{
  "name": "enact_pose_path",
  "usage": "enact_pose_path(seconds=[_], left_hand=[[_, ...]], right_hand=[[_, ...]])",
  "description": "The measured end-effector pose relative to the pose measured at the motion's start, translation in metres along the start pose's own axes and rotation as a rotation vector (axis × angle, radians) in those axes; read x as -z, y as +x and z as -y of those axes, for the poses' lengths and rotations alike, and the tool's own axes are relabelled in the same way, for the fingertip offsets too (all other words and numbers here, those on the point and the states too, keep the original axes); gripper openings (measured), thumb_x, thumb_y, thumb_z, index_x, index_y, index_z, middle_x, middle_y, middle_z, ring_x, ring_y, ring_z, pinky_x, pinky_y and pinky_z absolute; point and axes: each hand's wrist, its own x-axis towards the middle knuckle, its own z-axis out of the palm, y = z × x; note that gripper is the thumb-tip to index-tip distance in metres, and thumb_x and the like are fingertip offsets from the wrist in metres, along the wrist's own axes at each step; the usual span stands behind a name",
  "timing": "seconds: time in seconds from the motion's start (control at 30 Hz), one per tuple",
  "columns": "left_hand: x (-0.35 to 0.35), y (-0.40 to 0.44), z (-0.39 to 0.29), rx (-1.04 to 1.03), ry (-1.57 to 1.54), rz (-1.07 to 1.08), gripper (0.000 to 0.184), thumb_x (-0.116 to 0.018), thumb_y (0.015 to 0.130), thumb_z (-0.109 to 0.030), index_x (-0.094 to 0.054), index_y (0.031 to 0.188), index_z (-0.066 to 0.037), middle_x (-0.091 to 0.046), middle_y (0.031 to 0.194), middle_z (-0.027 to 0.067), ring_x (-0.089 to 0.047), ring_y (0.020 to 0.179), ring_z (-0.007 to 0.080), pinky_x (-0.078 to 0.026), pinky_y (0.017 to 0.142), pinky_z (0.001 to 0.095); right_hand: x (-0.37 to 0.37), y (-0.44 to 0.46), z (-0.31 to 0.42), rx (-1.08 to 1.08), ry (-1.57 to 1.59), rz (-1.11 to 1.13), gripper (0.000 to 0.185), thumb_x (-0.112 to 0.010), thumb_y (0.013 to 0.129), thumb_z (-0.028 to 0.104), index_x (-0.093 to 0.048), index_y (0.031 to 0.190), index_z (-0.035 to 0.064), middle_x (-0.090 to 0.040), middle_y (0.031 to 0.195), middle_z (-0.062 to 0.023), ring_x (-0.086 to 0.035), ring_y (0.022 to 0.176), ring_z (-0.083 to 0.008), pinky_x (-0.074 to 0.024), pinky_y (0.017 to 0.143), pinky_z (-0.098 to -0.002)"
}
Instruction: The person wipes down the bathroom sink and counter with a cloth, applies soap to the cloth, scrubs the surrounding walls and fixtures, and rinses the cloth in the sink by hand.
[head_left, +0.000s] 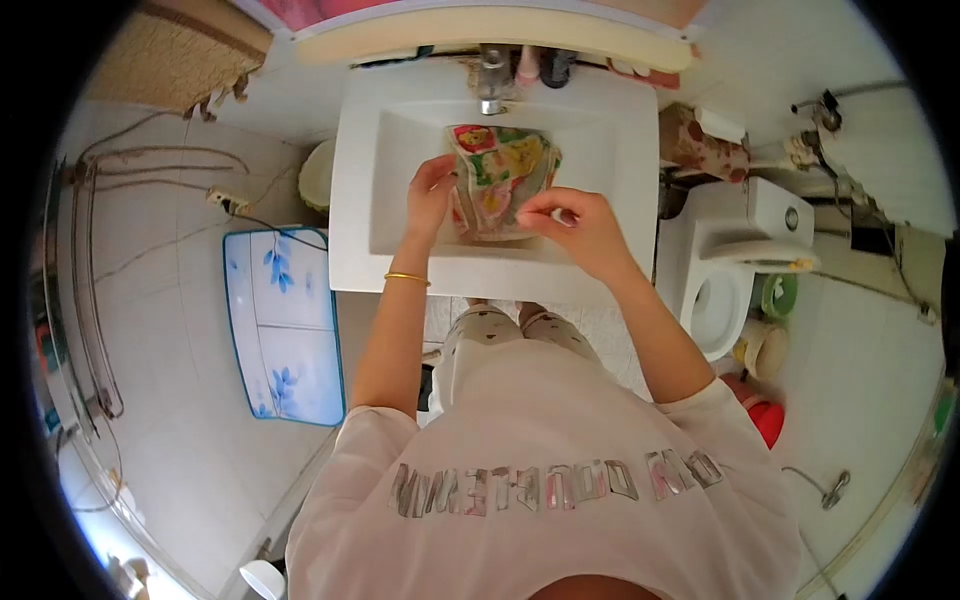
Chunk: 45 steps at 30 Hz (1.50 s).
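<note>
A colourful patterned cloth [505,170] lies in the basin of the white sink [355,190], below the faucet [492,80]. My left hand [430,195], with a gold bangle on its wrist, is at the cloth's left edge, its fingers bent and partly hidden behind one another. Over the lower right corner of the cloth is my right hand [575,225], thumb and fingers drawn together in a pinch. Whatever may be between those fingertips is too small to make out.
Dark and pink bottles [556,68] stand behind the faucet. To the right is a white toilet [715,300] with its lid up. A blue-edged flowered cabinet [290,320] stands left of the sink, and a red basin [765,420] is at the lower right.
</note>
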Motion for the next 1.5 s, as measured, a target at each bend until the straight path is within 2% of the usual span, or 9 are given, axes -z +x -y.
enact_pose_path(seconds=[0.37, 0.47, 0.57, 0.63, 0.77, 0.9, 1.0, 1.37, 1.5], left_hand=[[0.018, -0.029, 0.012, -0.284, 0.688, 0.767, 0.032, -0.076, 0.073, -0.018, -0.067, 0.102, -0.010, -0.064, 0.100, 0.0097, -0.057, 0.098, 0.0281, -0.046, 0.090, 0.0370], [0.015, -0.040, 0.016, -0.295, 0.782, 0.801, 0.039, -0.081, 0.070, -0.022, -0.064, 0.103, -0.010, -0.062, 0.102, 0.0093, -0.056, 0.101, 0.0276, -0.045, 0.091, 0.0371], [0.014, -0.039, 0.029, -0.326, 0.807, 0.893, 0.045, -0.083, 0.068, -0.024, -0.061, 0.103, -0.009, -0.062, 0.103, 0.0098, -0.055, 0.104, 0.0276, -0.044, 0.092, 0.0373], [0.015, -0.041, 0.034, -0.352, 0.755, 0.806, 0.033, -0.075, 0.075, -0.018, -0.061, 0.103, -0.007, -0.062, 0.099, 0.0118, -0.058, 0.097, 0.0275, -0.046, 0.087, 0.0372], [0.011, -0.006, 0.049, -0.181, 0.642, 0.488, 0.027, -0.064, 0.081, -0.005, -0.060, 0.108, -0.005, -0.062, 0.101, 0.0138, -0.060, 0.097, 0.0254, -0.046, 0.084, 0.0355], [0.005, 0.015, 0.040, 0.271, 0.702, 0.281, 0.047, -0.060, 0.080, -0.002, -0.052, 0.127, -0.005, -0.060, 0.118, 0.0159, -0.058, 0.112, 0.0241, -0.046, 0.091, 0.0359], [0.008, 0.024, 0.081, -0.058, 0.547, 0.148, 0.064, -0.057, 0.081, -0.004, -0.039, 0.142, -0.010, -0.051, 0.135, 0.0175, -0.051, 0.123, 0.0261, -0.044, 0.099, 0.0354], [-0.001, 0.053, 0.122, 0.093, 0.095, -0.117, 0.066, -0.057, 0.082, -0.007, -0.035, 0.144, -0.007, -0.045, 0.136, 0.0236, -0.043, 0.127, 0.0365, -0.036, 0.107, 0.0409], [-0.002, 0.060, 0.136, 0.083, 0.120, -0.132, 0.067, -0.059, 0.082, -0.008, -0.035, 0.144, -0.007, -0.042, 0.137, 0.0247, -0.040, 0.128, 0.0378, -0.035, 0.107, 0.0426]], right_hand=[[0.132, -0.240, -0.121, -0.227, 0.814, -0.359, 0.025, -0.066, 0.089, 0.019, -0.067, 0.108, 0.0023, -0.068, 0.106, -0.0128, -0.063, 0.105, -0.0228, -0.0467, 0.090, -0.0344], [0.091, -0.297, -0.193, -0.983, -0.635, 0.062, 0.049, -0.066, 0.087, 0.025, -0.056, 0.132, 0.0097, -0.052, 0.135, -0.0233, -0.041, 0.133, -0.0344, -0.0346, 0.105, -0.0476], [0.039, -0.251, -0.146, -1.148, -0.909, -0.230, 0.082, -0.066, 0.080, 0.015, -0.025, 0.152, 0.0173, -0.015, 0.156, -0.0230, -0.001, 0.145, -0.0445, -0.0115, 0.113, -0.0602], [0.033, -0.217, -0.140, -0.472, -0.873, -0.468, 0.078, -0.064, 0.079, 0.006, -0.031, 0.149, 0.0159, -0.015, 0.156, -0.0227, -0.007, 0.145, -0.0415, -0.0131, 0.115, -0.0551], [0.012, -0.098, -0.086, 0.022, -0.339, -0.331, 0.072, -0.058, 0.081, -0.003, -0.035, 0.147, 0.0153, -0.024, 0.155, -0.0172, -0.019, 0.145, -0.0345, -0.0183, 0.117, -0.0423], [-0.014, 0.006, -0.136, 0.115, -0.622, -0.137, 0.072, -0.064, 0.081, 0.008, -0.036, 0.147, 0.0183, -0.023, 0.155, -0.0161, -0.015, 0.145, -0.0385, -0.0176, 0.116, -0.0489], [-0.034, 0.088, -0.199, 0.092, -0.831, -0.136, 0.071, -0.067, 0.081, 0.017, -0.037, 0.146, 0.0187, -0.017, 0.157, -0.0176, -0.009, 0.145, -0.0405, -0.0143, 0.116, -0.0529], [-0.060, 0.144, -0.229, 0.316, -1.138, 0.327, 0.066, -0.059, 0.087, 0.038, -0.037, 0.146, 0.0173, -0.006, 0.160, -0.0147, -0.003, 0.146, -0.0361, -0.0034, 0.117, -0.0543], [-0.083, 0.133, -0.236, 0.133, -1.168, 0.034, 0.069, -0.059, 0.087, 0.042, -0.034, 0.147, 0.0182, -0.013, 0.159, -0.0121, -0.008, 0.146, -0.0344, -0.0077, 0.118, -0.0517]])
